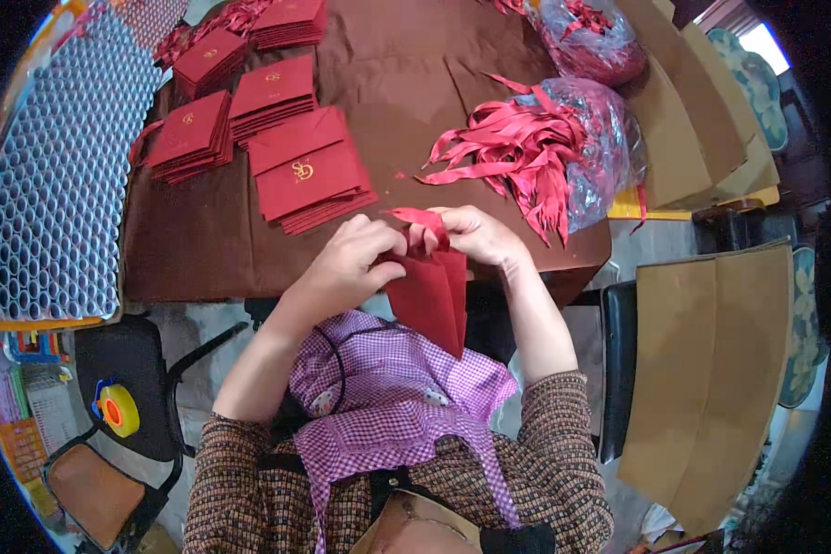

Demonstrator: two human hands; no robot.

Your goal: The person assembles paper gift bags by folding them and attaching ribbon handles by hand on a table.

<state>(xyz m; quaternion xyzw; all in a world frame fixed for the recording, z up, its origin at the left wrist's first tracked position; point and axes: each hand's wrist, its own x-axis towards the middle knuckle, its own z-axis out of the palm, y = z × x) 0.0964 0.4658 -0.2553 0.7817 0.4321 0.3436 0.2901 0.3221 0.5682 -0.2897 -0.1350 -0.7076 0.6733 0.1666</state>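
Observation:
In front of my body hangs a dark red paper gift bag [427, 297], its folded side facing me. My right hand [475, 237] is closed at its top edge, pinching the bag together with a shiny red ribbon [423, 218] that loops over the fingers. At the bag's upper left corner my left hand [355, 254] is curled, thumb and fingers against the paper; its fingertips are partly hidden. Just beyond lies a stack of red bags [307, 166] with gold printing. Loose red ribbons [517, 152] spill out of a clear plastic bag [605, 138] to the right.
A brown cloth covers the table [406, 102]. More red bag stacks [189, 134] stand at the far left, beside a tall honeycomb-like rack of tubes [60, 175]. Cardboard [706, 369] stands at the right. A chair [125, 388] at lower left holds a yellow tape roll [118, 411].

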